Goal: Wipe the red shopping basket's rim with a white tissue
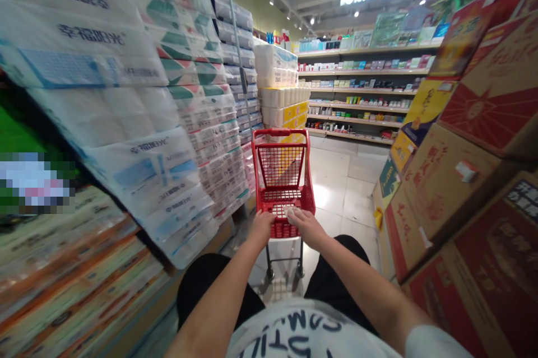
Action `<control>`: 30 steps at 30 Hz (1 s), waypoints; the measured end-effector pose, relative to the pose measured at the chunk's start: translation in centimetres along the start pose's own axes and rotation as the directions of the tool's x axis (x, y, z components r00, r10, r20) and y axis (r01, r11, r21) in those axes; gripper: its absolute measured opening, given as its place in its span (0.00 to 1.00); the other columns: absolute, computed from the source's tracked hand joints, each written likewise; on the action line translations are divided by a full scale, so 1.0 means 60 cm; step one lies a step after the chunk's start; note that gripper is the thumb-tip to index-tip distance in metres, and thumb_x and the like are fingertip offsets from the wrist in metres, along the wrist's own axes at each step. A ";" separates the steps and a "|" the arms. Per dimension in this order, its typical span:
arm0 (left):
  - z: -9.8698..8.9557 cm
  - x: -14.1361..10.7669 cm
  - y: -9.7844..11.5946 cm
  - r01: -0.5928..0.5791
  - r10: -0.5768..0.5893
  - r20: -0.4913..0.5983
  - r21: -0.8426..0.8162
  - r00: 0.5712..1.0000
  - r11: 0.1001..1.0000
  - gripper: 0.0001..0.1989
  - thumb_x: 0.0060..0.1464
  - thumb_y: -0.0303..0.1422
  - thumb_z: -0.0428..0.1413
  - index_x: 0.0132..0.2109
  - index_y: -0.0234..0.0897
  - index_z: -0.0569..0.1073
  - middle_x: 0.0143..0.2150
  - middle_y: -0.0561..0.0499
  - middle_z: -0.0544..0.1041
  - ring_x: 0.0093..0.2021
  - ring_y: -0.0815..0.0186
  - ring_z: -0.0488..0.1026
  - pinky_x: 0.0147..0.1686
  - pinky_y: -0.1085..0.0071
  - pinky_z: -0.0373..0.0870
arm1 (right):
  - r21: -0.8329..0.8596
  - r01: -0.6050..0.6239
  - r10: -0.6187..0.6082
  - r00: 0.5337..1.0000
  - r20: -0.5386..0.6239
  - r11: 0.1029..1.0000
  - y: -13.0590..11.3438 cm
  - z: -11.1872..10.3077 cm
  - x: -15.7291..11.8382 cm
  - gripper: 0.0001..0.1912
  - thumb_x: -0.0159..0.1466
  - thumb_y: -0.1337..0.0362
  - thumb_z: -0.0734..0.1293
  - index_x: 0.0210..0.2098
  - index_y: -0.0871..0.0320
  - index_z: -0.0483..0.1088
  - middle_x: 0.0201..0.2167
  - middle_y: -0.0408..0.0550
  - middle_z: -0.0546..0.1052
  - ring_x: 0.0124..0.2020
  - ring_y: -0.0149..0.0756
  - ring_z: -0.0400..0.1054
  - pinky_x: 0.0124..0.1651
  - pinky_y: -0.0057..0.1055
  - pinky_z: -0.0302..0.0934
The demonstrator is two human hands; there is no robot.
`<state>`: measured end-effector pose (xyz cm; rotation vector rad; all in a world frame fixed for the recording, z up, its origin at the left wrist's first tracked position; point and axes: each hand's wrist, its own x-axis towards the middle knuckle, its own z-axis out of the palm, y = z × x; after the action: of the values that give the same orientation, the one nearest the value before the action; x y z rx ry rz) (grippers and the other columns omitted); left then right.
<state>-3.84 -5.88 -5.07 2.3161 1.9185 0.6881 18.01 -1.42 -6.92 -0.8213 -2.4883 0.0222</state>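
A small red shopping cart [283,164] stands upright straight in front of me, its basket of red mesh on a metal frame with wheels. My left hand [264,224] is wrapped round the left part of its near handle. On the right part of the same handle rests my right hand [306,223], fingers closed over it, with a small whitish item [289,213] at its fingertips that is too small to name. The visible part of the basket holds no goods.
Tall stacks of wrapped paper rolls [155,150] rise along the left. Red and brown cartons [441,179] are piled on the right. A tiled floor [353,179] runs between them to shelves of small goods [361,72] at the back. A thin metal pole [235,22] stands left of centre.
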 end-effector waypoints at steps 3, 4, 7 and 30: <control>-0.002 -0.005 0.001 0.006 -0.006 0.004 -0.004 1.000 1.000 0.18 0.56 0.24 0.45 0.48 0.40 0.76 0.47 0.47 0.78 0.51 0.62 0.70 0.61 0.53 0.54 | -0.002 0.010 -0.010 0.999 -0.033 1.000 0.014 -0.011 -0.013 0.29 0.62 0.75 0.57 0.62 0.54 0.59 0.59 0.52 0.66 0.58 0.44 0.56 0.59 0.43 0.54; -0.001 -0.005 0.004 0.009 -0.009 0.003 -0.005 1.000 1.000 0.19 0.56 0.24 0.45 0.47 0.41 0.76 0.47 0.47 0.78 0.51 0.62 0.70 0.61 0.52 0.53 | -0.007 -0.009 0.009 0.999 -0.052 1.000 0.011 -0.009 -0.012 0.29 0.63 0.75 0.57 0.62 0.54 0.59 0.59 0.52 0.66 0.59 0.44 0.56 0.59 0.44 0.54; 0.002 0.001 0.019 0.012 -0.012 0.000 -0.006 1.000 1.000 0.18 0.57 0.25 0.45 0.47 0.42 0.76 0.47 0.48 0.78 0.50 0.63 0.70 0.61 0.52 0.52 | -0.005 -0.054 0.053 0.996 -0.075 0.999 -0.021 0.010 0.009 0.28 0.62 0.75 0.57 0.62 0.57 0.60 0.58 0.55 0.66 0.60 0.44 0.55 0.61 0.45 0.51; 0.003 0.001 0.012 0.019 -0.020 0.000 0.019 1.000 1.000 0.19 0.57 0.24 0.44 0.49 0.39 0.75 0.49 0.47 0.77 0.57 0.61 0.66 0.63 0.54 0.51 | -0.011 -0.104 0.105 0.993 0.051 0.995 -0.041 0.061 -0.037 0.19 0.64 0.73 0.57 0.50 0.56 0.71 0.47 0.54 0.72 0.48 0.43 0.61 0.52 0.37 0.61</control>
<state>-3.11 -5.96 -5.00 2.3051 1.9533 0.6706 16.41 -4.15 -10.70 -0.9649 -2.4921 0.0705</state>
